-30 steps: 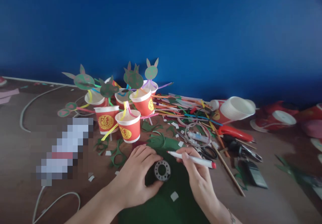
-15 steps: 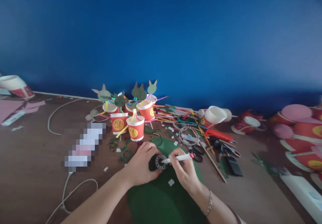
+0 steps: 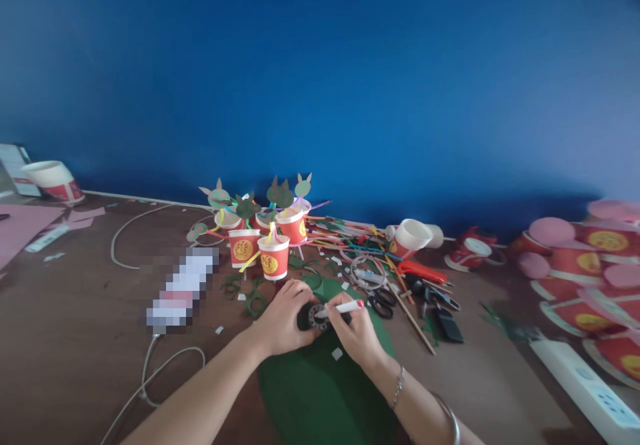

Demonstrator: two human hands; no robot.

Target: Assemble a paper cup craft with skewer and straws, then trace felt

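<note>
My left hand [image 3: 284,321] is closed around a dark round roll with a grey ring-shaped face [image 3: 313,323], pressing it down on a sheet of green paper [image 3: 325,391]. In my right hand [image 3: 361,339] is a white marker [image 3: 345,307] with a red end, pinched between the fingers. Its tip points left into the middle of the ring; whether it touches the paper there I cannot tell. A small white scrap [image 3: 337,353] lies on the green sheet below the roll.
Several red paper cups [image 3: 274,265] with green animal heads stand behind my hands. To the right lie black scissors [image 3: 383,303], a wooden stick [image 3: 413,321], an orange-red tool [image 3: 423,271] and a power strip [image 3: 585,385]. A blurred phone [image 3: 185,288] with a cable is at left.
The view has shifted, so more of the power strip and the red cups at right shows. The marker's tip has moved slightly left within the ring. Both hands keep their holds.
</note>
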